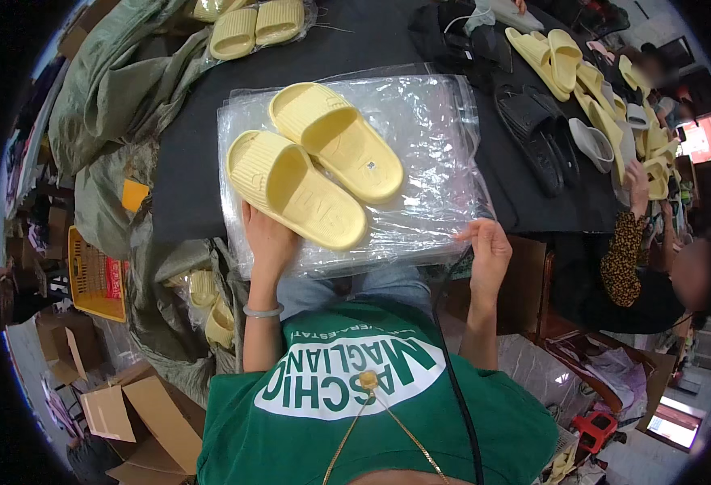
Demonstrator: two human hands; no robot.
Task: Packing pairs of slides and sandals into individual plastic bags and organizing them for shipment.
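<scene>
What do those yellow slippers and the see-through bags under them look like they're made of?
The yellow slippers look like moulded foam or soft rubber: matte, one-piece, thick-soled, with ridged straps. The clear bags look like thin glossy plastic film, crinkled and catching glare. The left hand holds the nearer slipper's heel; the right hand pinches the stack's edge.

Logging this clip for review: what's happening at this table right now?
A person sits at a dark table. Their left hand grips the heel of one pale yellow foam slide sandal, lying beside its mate on a stack of clear plastic bags. Their right hand pinches the stack's near corner. A co-worker sorts more slides at right.
</scene>
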